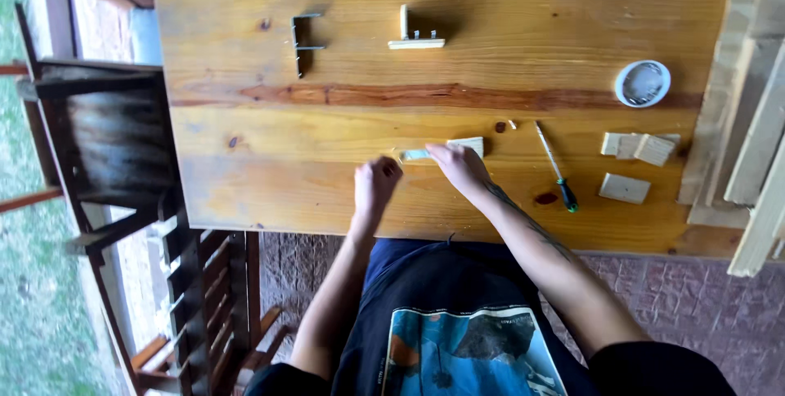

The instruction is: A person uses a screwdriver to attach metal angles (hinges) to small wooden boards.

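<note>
1. Gripping w/ right hand (459,165): fingers pressed down on a small pale wood piece (468,146) at table centre; whether pinched round it or just pinning it, can't tell.
2. Left hand (374,186) curled into a loose fist, at 8 o'clock from the right hand, close by; nothing visible inside, so closed on something or empty — can't tell. Thin light strip (414,155) lying just at 3 o'clock of its knuckles, touching the wood piece.
3. Done so far, judging by layout: 2 small assemblies parked at 12 o'clock on wooden table (245,191) — dark metal bracket-like frame (304,42) and pale L-shaped wood part w/ pegs (414,34).
4. Left, by the look of it: 3 or so loose wood blocks (639,148) at 3 o'clock, 1 more block (624,188) below them, all untouched.
5. Green-handled screwdriver (558,171) idle at 3 o'clock of right hand, near; round white container (643,83) at 2 o'clock, well apart.
6. Prob. mid-job.
</note>
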